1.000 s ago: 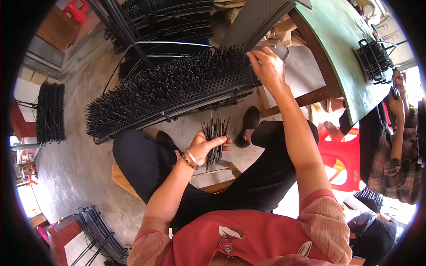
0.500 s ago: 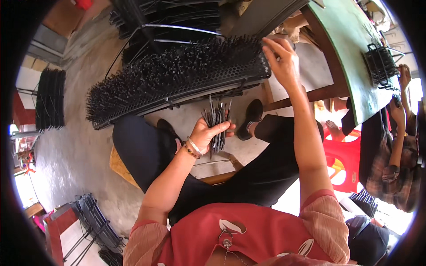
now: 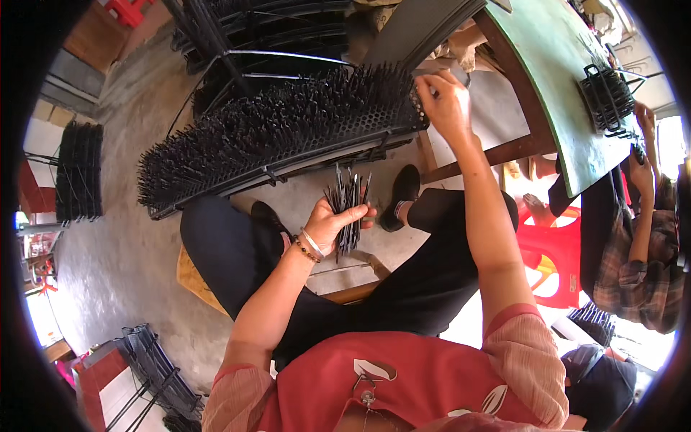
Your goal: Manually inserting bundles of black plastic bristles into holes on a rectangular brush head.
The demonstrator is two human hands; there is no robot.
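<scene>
A long black perforated rack [image 3: 277, 162] runs across in front of my knees, its holes packed with upright thin black sticks [image 3: 266, 108]. My left hand [image 3: 335, 225] is closed round a bundle of thin dark sticks [image 3: 350, 234], held upright below the rack's near edge. At the rack's right end, my right hand [image 3: 446, 104] has its thumb and fingers pinched together by the last holes. Whatever lies between those fingertips is too small to make out.
A green-topped table [image 3: 536, 86] stands at the right, bearing a small black wire rack [image 3: 608, 99]. Beside it a person in a plaid shirt [image 3: 637, 284] works. A red plastic stool [image 3: 551, 252] is near my right knee. Stacked black racks [image 3: 79, 171] stand at the left.
The view has shifted slightly. My right hand stays at the rack's right end with its fingers bent further inward. My left hand still holds the bundle.
</scene>
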